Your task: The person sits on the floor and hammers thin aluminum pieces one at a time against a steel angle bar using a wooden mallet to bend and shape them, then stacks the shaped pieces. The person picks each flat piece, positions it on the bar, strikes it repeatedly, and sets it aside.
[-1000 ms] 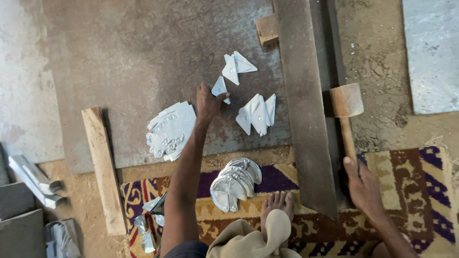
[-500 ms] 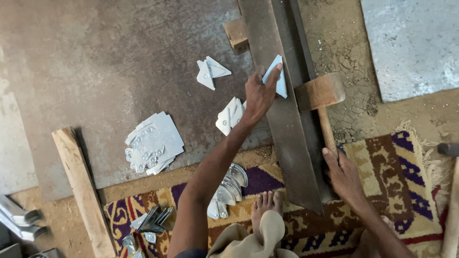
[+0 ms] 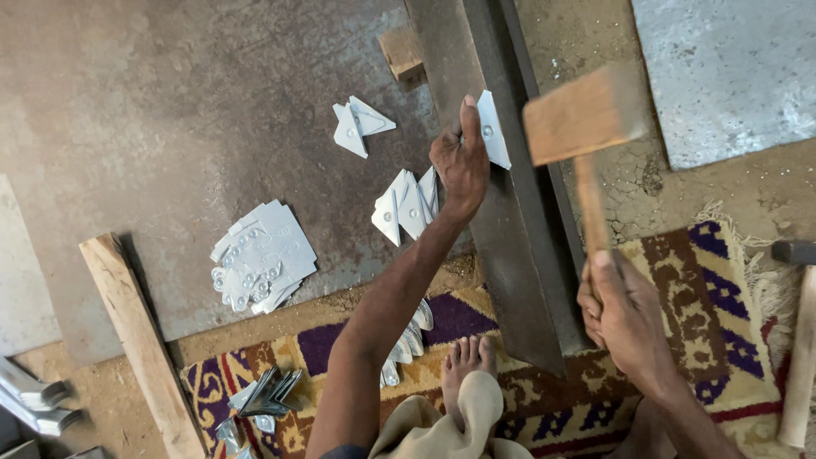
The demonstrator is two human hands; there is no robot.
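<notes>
Rusty steel beam (image 3: 510,246) bears triangular plate (image 3: 493,129); wooden mallet (image 3: 582,119) raised.

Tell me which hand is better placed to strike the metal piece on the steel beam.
Right. The right hand grips the wooden mallet, raised beside the metal piece; the left hand is busy holding that piece on the beam.

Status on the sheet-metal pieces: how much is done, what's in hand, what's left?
Looks done: folded pieces beside the steel bar, two more farther out. In hand: left hand holds one piece on the bar, right hand raises a wooden mallet. Seemingly left: flat stack.
</notes>
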